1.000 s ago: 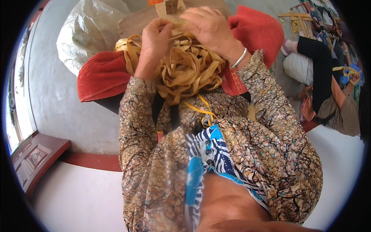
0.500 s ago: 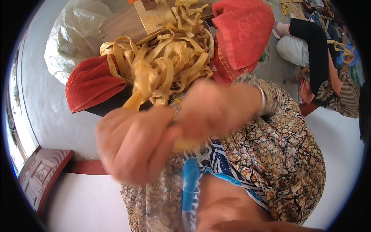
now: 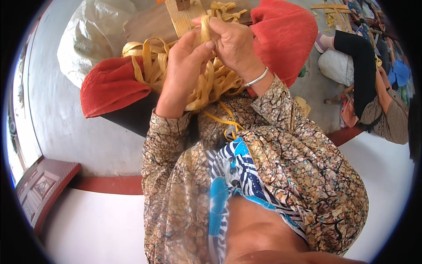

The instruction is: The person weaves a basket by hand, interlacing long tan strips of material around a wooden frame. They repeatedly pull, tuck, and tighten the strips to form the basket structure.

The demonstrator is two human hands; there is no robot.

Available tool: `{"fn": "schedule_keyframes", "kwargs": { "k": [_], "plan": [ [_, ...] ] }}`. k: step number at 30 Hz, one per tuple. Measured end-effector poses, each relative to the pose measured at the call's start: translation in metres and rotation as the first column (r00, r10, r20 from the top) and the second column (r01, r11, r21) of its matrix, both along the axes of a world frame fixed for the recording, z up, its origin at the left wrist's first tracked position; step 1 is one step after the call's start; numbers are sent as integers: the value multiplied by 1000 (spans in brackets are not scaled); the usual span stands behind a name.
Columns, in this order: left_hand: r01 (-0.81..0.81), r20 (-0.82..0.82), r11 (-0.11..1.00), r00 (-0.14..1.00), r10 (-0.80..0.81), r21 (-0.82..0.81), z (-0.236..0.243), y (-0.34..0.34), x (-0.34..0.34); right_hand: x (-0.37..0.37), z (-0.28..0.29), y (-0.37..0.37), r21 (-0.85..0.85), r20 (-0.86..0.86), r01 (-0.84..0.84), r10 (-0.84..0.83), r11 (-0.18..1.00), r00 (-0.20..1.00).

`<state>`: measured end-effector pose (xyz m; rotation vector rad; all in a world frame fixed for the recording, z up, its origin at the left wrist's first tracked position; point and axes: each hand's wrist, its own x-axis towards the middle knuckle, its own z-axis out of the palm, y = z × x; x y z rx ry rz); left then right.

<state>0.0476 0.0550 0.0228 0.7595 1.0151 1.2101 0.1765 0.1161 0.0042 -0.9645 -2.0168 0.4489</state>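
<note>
My left hand (image 3: 184,59) and my right hand (image 3: 233,46) are raised close together over a heap of flat yellow strips (image 3: 206,88). Between my fingertips is a looped yellow strip (image 3: 205,28), soft and ribbon-like, possibly bean-curd skin. Both hands pinch it, the left from below and the right at the loop's upper side. Beyond them, knotted strips (image 3: 226,9) lie on a brown board (image 3: 147,28), beside a pale wooden piece (image 3: 181,20). My hands partly cover the heap and the board.
A red cloth (image 3: 112,88) lies left of the heap and another red towel (image 3: 285,42) right of it. Farther left stands a whitish plastic bag (image 3: 90,42). At the right sits a person in a striped top (image 3: 391,116), near a white sack (image 3: 336,66).
Both hands have moved up and away from my chest to above the heap. The strip, blurred before, now shows as a loop between my fingers.
</note>
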Motion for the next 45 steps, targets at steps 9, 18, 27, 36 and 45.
{"fn": "schedule_keyframes", "kwargs": {
  "k": [9,18,27,36,45],
  "plan": [
    [188,-834,829,301,461,526,-35,-9,-7,18,-20,-3,-348,67,-83,113,934,991],
    [77,-621,702,542,567,708,-43,-1,2,16,-27,-4,-669,-741,-724,-217,168,635],
    [-168,-560,953,779,284,251,-28,11,-8,-4,11,-10,-228,-284,-189,120,955,951],
    [57,-765,830,427,482,555,-39,-29,-47,16,7,2,-383,-470,-296,92,875,878],
    [294,-764,721,412,496,627,-5,-11,-35,16,39,22,-200,388,-479,518,855,762]
  ]
}}
